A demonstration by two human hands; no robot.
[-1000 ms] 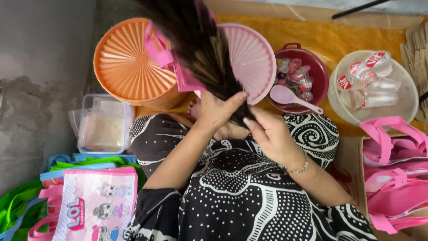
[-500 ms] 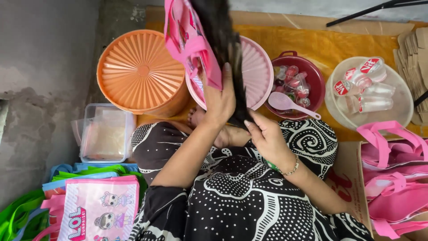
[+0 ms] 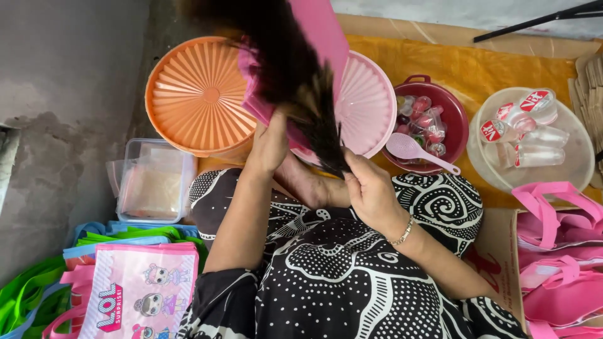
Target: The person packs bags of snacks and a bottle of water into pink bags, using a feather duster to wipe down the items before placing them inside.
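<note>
Up near twelve o'clock, a lock of dark hair (image 3: 295, 75) hangs down from the top of the view, in front of a pink bag (image 3: 320, 37) that is raised over the lids. The left hand (image 3: 269, 145) is closed on the lower edge of that pink bag, beside the hair, fingers curled upward. The right hand (image 3: 370, 188), wearing a thin bracelet (image 3: 402, 233) at the wrist, pinches the tip of the hair between thumb and fingers, just right of centre. Both arms rise from a lap covered in black-and-white patterned cloth (image 3: 339, 276).

At ten o'clock lies a round orange ribbed lid (image 3: 195, 94); a pink ribbed lid (image 3: 367, 103) sits beside it at one o'clock, partly hidden by the hair. At two o'clock a dark red bowl (image 3: 455, 119) holds wrapped sweets, with a pink scoop (image 3: 411, 149) on its rim. Further right a clear tub (image 3: 565, 157) holds small water cups. A clear lidded box (image 3: 157, 182) rests at nine o'clock. Printed pink and green bags (image 3: 135, 289) pile up at seven o'clock, and more pink bags (image 3: 559, 263) at four o'clock.
</note>
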